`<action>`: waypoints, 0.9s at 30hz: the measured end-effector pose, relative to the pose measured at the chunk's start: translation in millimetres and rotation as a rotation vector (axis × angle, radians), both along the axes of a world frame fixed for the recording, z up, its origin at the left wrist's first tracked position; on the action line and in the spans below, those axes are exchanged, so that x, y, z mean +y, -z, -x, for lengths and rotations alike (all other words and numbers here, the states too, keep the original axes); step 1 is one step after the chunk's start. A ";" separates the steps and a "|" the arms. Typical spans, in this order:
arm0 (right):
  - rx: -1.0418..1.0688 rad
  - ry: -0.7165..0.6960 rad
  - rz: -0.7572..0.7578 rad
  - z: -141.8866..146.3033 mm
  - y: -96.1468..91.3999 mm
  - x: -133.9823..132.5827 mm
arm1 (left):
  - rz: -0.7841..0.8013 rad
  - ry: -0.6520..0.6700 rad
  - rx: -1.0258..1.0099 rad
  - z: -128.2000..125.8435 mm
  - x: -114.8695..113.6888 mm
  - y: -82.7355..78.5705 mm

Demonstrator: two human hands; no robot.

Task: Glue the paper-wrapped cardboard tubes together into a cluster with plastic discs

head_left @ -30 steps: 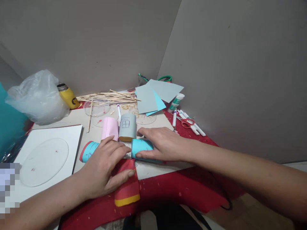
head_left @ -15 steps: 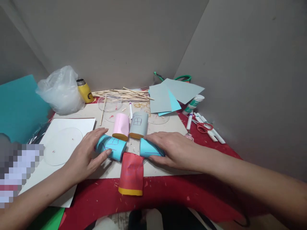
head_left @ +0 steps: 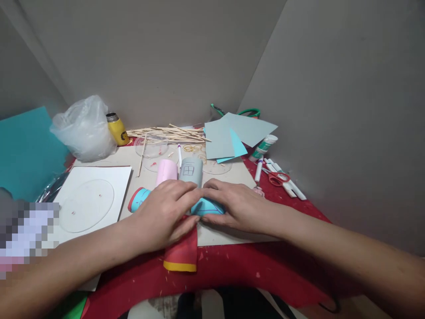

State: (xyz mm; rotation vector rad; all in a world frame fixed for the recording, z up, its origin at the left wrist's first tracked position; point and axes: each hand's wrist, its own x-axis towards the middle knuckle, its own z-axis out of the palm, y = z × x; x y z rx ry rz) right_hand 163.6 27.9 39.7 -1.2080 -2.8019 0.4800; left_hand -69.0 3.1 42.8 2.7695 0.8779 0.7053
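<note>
My right hand (head_left: pixel 237 204) is wrapped over a blue paper tube (head_left: pixel 208 206) with pen lines on it. Against the left end of that same tube, my left hand (head_left: pixel 172 206) closes its fingers and thumb, its fingertips meeting those of the right. Partly under my left hand lies a red paper tube (head_left: pixel 181 254) with a yellow lower edge. A second blue tube (head_left: pixel 139 199) with a red rim shows left of the left hand, partly covered. Behind the hands, a pink tube (head_left: pixel 166 170) sits beside a grey tube (head_left: pixel 191 170) with a drawn window.
Wooden sticks (head_left: pixel 166 134), a yellow bottle (head_left: pixel 117 129) and a plastic bag (head_left: pixel 84 128) line the back. Grey sheets (head_left: pixel 219 139), a glue bottle (head_left: pixel 264 147), red-handled scissors (head_left: pixel 279 178) and markers are at the right. A clear disc (head_left: pixel 86 206) lies on white paper at the left.
My left hand has let go of the left blue tube and moved right to the other blue tube. The right hand stays on that tube, which has shifted slightly left.
</note>
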 end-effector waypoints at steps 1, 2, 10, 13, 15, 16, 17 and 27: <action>0.005 0.001 0.007 -0.2 0.1 -0.2 | 0.038 0.018 0.035 -6.4 6.6 0.5; 0.011 0.000 0.017 -1.1 0.0 -0.4 | 0.080 0.032 0.067 -11.6 12.9 1.6; 0.309 0.169 -0.074 -64.3 -7.1 -26.2 | 0.187 0.012 0.232 -19.7 30.3 4.4; 0.264 0.346 -0.172 -100.3 1.6 -45.9 | 0.128 0.062 0.241 -28.5 25.9 -4.1; 0.165 0.404 -0.216 -115.9 14.1 -55.8 | 0.089 0.108 0.294 -40.0 24.2 -9.5; 0.109 0.415 -0.224 -120.3 21.3 -59.1 | 0.081 0.128 0.339 -46.6 24.4 -11.3; 0.054 0.416 -0.224 -122.4 28.4 -61.2 | 0.082 0.144 0.392 -53.2 25.4 -12.1; 0.061 0.587 -0.157 -117.9 60.3 -56.5 | 0.306 0.091 0.485 -59.6 50.9 -3.9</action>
